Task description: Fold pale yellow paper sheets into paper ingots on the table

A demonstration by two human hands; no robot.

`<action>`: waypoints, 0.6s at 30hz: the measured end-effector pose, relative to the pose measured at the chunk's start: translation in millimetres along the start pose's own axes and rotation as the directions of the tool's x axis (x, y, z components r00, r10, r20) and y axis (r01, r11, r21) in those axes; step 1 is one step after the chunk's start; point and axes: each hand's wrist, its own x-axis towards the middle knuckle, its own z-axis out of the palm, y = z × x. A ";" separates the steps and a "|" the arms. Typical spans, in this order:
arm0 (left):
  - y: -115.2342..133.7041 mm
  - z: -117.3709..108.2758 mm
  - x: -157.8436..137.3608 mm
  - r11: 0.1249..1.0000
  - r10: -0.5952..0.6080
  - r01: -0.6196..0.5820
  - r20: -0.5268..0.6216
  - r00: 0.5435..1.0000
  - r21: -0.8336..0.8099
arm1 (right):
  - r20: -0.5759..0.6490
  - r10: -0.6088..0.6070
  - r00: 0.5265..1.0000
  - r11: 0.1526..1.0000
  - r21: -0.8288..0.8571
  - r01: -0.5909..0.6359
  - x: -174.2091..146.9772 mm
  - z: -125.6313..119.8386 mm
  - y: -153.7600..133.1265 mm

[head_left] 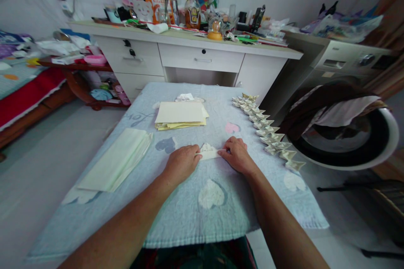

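Note:
Between my hands lies a narrow folded strip of pale paper (211, 154), low on the table. My left hand (183, 160) pinches its left end, and my right hand (236, 154) pinches the right end. Beyond it sits a stack of cream paper sheets (181, 113). A sheaf of long pale-green paper (116, 160) rests at an angle to the left. Along the right side runs a row of folded paper pieces (267, 130) with pointed tips, nested one against another.
A blue cloth with heart patterns (232, 214) covers the table. Behind stands a white desk (202, 56) crowded with jars, packets and small items. At the right is a washing machine (347, 67), its door open and clothes hanging out. A bed (34, 88) is at the left.

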 end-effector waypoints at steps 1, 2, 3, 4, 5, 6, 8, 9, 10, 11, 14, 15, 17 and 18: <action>0.6 -0.5 0.2 1.000 -0.014 0.014 0.003 1.000 0.008 | -0.004 0.003 1.000 1.000 -0.001 -0.003 0.1 0.3 0.0; 1.0 -1.1 0.5 1.000 -0.027 0.027 0.003 1.000 0.013 | -0.008 0.005 1.000 1.000 -0.002 -0.005 0.3 0.6 0.0; 1.4 -1.6 0.8 0.999 -0.036 0.036 0.003 0.999 0.017 | -0.014 0.010 1.000 1.000 -0.003 -0.010 0.5 0.9 0.1; 1.5 -2.2 1.1 0.999 -0.040 0.040 0.005 0.999 0.018 | -0.019 0.015 1.000 1.000 -0.005 -0.015 0.8 1.2 0.1; 1.5 -2.8 1.4 0.999 -0.041 0.040 0.006 0.999 0.017 | -0.024 0.020 1.000 1.000 -0.007 -0.021 1.1 1.4 0.2; 1.3 -3.3 1.7 0.999 -0.037 0.037 0.009 0.999 0.014 | -0.028 0.026 0.999 1.000 -0.008 -0.026 1.4 1.7 0.2; 0.5 -4.5 1.8 1.000 -0.031 0.031 0.017 0.999 -0.002 | -0.033 0.039 0.999 0.999 -0.011 -0.040 2.0 2.2 0.1; 0.0 -5.0 1.7 0.999 -0.032 0.032 0.023 0.999 -0.011 | -0.035 0.045 0.998 0.999 -0.011 -0.045 2.3 2.5 0.0; -0.6 -5.4 1.6 0.999 -0.033 0.034 0.028 0.999 -0.020 | -0.039 0.049 0.998 0.999 -0.010 -0.049 2.5 2.7 -0.2; -1.1 -5.7 1.5 0.999 -0.035 0.036 0.032 0.999 -0.027 | -0.045 0.052 0.998 0.999 -0.009 -0.053 2.6 3.0 -0.4; -2.4 -6.1 1.2 0.999 -0.045 0.046 0.034 0.998 -0.025 | -0.052 0.060 0.997 0.998 -0.010 -0.061 2.7 2.4 -0.5; -2.6 -6.2 1.2 0.999 -0.048 0.048 0.029 0.998 -0.022 | -0.047 0.057 0.997 0.998 -0.011 -0.058 2.6 1.6 -0.3; -2.9 -6.4 1.3 0.999 -0.050 0.051 0.026 0.998 -0.017 | -0.029 0.042 0.999 0.999 -0.006 -0.042 2.5 -0.4 0.7; -2.9 -6.7 1.4 0.999 -0.049 0.050 0.027 0.998 -0.018 | -0.020 0.031 0.999 1.000 -0.001 -0.031 2.5 -1.4 1.5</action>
